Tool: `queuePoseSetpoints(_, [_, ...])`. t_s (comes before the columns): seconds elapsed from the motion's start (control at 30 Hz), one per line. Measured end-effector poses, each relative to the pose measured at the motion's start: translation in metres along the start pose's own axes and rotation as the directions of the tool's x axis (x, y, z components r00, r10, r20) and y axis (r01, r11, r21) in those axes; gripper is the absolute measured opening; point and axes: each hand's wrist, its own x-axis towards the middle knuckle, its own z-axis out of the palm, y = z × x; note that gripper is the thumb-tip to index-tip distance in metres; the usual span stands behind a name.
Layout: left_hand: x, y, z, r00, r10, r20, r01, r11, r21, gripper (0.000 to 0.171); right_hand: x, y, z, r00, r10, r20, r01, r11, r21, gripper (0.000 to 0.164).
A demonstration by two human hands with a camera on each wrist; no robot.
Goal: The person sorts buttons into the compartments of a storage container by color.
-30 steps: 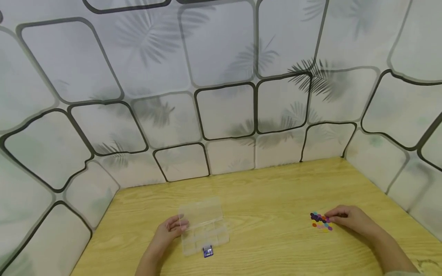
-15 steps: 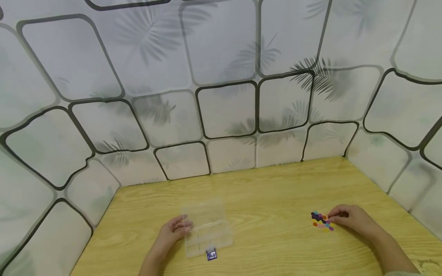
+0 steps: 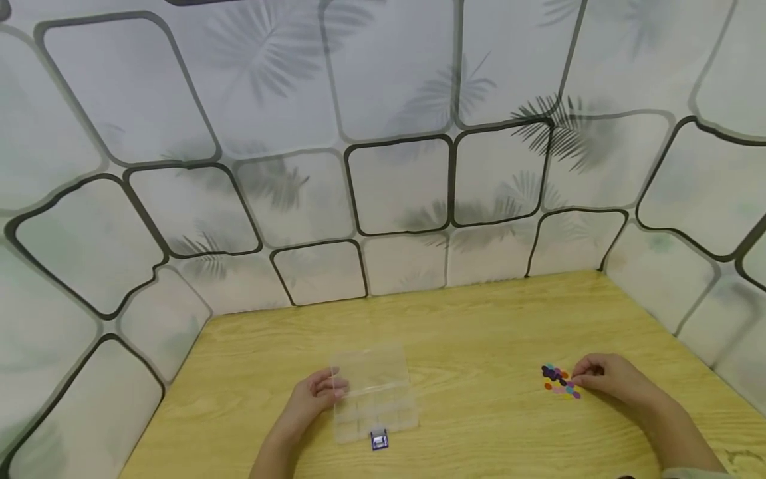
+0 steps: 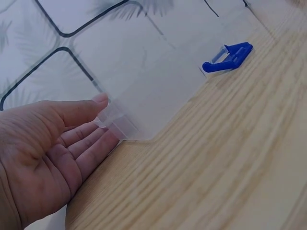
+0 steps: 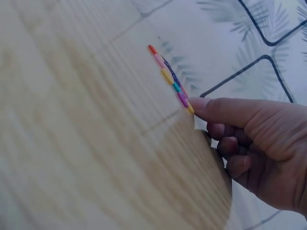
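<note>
A clear plastic compartment box [image 3: 376, 411], its see-through lid [image 3: 370, 369] raised, lies on the table left of centre. My left hand [image 3: 311, 401] holds its left side, thumb above and fingers below at the edge in the left wrist view. A blue latch [image 4: 230, 58] sticks out from the box's front. Over at the right, my right hand [image 3: 613, 379] pinches the near edge of a flat cluster of colourful oval pieces [image 3: 560, 382] between thumb and fingertips. Edge-on in the right wrist view, the cluster [image 5: 172, 82] shows red, pink, yellow, teal and purple pieces; its other fingers curl inward.
The wood-grain table [image 3: 479, 346] runs back to a cloth wall [image 3: 401, 186] printed with dark rounded outlines and leaf shadows. Side walls of the same cloth close in at left and right. A wide stretch of tabletop separates the two hands.
My left hand and the clear box have shifted to the right together. My right hand keeps its pinch on the colourful cluster almost in place. The head view has tilted slightly.
</note>
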Motion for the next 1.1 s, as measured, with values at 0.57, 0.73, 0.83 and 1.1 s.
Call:
queuePoseSetpoints(0.57, [-0.001,0.001,-0.002,1.0,-0.008,0.026,0.008,0.999,0.034,0.064,-0.009,0.009,-0.005,0.992,0.105,-0.069,-0.053,0.849,0.525,0.019])
queuePoseSetpoints(0.73, [-0.002,0.0,-0.002,1.0,-0.016,0.009,0.016,1.0,0.025,0.063,-0.007,0.005,-0.004,0.983,0.148,-0.109,-0.089,0.901,0.424,0.023])
queuePoseSetpoints(0.83, [-0.002,0.0,-0.001,1.0,-0.018,0.004,0.018,1.0,0.015,0.062,-0.007,0.003,-0.005,0.983,0.154,-0.1,-0.094,0.891,0.444,0.02])
queuePoseSetpoints(1.1, [-0.002,0.0,0.005,0.999,0.005,0.035,-0.005,1.0,-0.002,0.059,-0.007,-0.002,-0.003,0.984,0.174,-0.046,-0.129,0.858,0.497,0.022])
